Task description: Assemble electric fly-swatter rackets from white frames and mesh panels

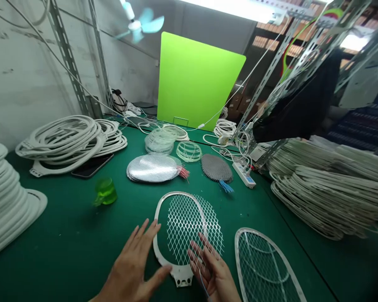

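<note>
A white oval racket frame (pixel 158 247) lies on the green table in front of me. Over it, shifted to the right, is an oval silver wire mesh (pixel 184 226) whose right side reaches past the rim. My left hand (pixel 134 262) has its fingers spread, with fingertips and thumb at the frame's left rim and lower end. My right hand (pixel 212 268) is turned palm inward at the mesh's lower right edge and holds it there, some fingers behind the mesh. A thin wire hangs from the mesh past the palm. Another frame with mesh (pixel 264 262) lies to the right.
Silver meshes (pixel 154 167) with red wires and grey meshes (pixel 216 167) with blue wires lie beyond. White frames (pixel 66 140) and a phone (pixel 93 165) are left, near a green cup (pixel 106 191). Stacked rackets (pixel 330 193) and a power strip (pixel 243 174) stand right.
</note>
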`<state>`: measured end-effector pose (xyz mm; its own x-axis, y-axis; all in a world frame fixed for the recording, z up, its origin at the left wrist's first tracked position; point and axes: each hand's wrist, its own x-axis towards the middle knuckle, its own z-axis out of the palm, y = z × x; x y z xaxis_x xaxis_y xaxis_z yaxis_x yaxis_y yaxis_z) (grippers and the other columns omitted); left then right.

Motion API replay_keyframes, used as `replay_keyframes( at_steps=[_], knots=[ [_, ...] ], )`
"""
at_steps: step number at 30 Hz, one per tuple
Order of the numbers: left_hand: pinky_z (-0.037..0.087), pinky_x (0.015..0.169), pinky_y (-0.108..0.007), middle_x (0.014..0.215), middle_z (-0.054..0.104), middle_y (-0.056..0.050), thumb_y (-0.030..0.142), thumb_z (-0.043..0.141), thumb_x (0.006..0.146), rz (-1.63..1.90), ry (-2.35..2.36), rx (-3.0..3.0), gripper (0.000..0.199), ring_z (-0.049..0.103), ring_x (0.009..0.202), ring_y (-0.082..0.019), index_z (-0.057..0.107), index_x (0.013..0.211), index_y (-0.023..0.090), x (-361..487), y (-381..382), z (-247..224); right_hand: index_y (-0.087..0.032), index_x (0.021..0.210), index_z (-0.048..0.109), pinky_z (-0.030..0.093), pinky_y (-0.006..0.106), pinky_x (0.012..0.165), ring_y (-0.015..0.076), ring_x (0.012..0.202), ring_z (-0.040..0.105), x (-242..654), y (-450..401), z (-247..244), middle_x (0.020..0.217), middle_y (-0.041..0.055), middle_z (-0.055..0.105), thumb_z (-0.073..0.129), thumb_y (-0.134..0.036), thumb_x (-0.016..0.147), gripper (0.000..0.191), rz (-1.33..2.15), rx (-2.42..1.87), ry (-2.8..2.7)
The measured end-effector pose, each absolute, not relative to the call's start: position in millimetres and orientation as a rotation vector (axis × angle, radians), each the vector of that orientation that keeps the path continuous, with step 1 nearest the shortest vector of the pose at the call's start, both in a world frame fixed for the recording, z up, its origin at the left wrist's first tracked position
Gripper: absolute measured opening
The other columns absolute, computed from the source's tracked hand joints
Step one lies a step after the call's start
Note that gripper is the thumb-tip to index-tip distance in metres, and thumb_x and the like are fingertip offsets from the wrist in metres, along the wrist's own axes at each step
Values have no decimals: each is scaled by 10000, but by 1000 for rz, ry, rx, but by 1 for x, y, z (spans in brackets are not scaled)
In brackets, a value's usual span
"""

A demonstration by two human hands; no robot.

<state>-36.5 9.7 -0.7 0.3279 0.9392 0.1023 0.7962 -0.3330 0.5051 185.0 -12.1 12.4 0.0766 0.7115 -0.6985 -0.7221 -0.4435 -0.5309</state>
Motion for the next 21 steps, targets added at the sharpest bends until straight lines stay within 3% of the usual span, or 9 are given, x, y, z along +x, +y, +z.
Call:
replay_keyframes(
  at_steps=[3, 6, 13, 21],
  knots=[
    [579, 810, -409, 1469, 457, -66, 618, 398, 919, 599, 1647, 1818, 608, 489, 1293, -339, 378, 1442, 309, -48, 20, 23, -194, 1335, 445, 583, 321, 799, 275, 1028, 675, 176, -7, 13, 1104, 87, 720, 905, -321, 581, 893, 1658, -1213, -4],
    [566, 641, -298, 1435, 488, -70, 604, 399, 926, 682, 1628, 1661, 555, 531, 1242, -318, 435, 1384, 292, -51, 34, 35, -184, 1313, 450, 581, 323, 811, 268, 1013, 682, 165, -1, 10, 1080, 83, 729, 891, -317, 603, 847, 1656, -1210, -32],
    [533, 605, -261, 1422, 492, -38, 544, 461, 919, 737, 1583, 1687, 431, 563, 1183, -288, 538, 1262, 295, -53, 50, 26, -150, 1280, 473, 581, 313, 763, 280, 986, 691, 161, 5, 5, 1070, 114, 728, 895, -313, 578, 835, 1658, -1302, 2],
    [526, 609, -256, 1339, 552, -37, 485, 456, 936, 798, 1504, 1737, 341, 576, 1154, -253, 585, 1177, 279, -43, 64, 24, -151, 1263, 507, 571, 334, 791, 302, 977, 693, 160, 5, 14, 1061, 116, 728, 954, -416, 376, 1028, 1662, -1345, 46]
  ],
)
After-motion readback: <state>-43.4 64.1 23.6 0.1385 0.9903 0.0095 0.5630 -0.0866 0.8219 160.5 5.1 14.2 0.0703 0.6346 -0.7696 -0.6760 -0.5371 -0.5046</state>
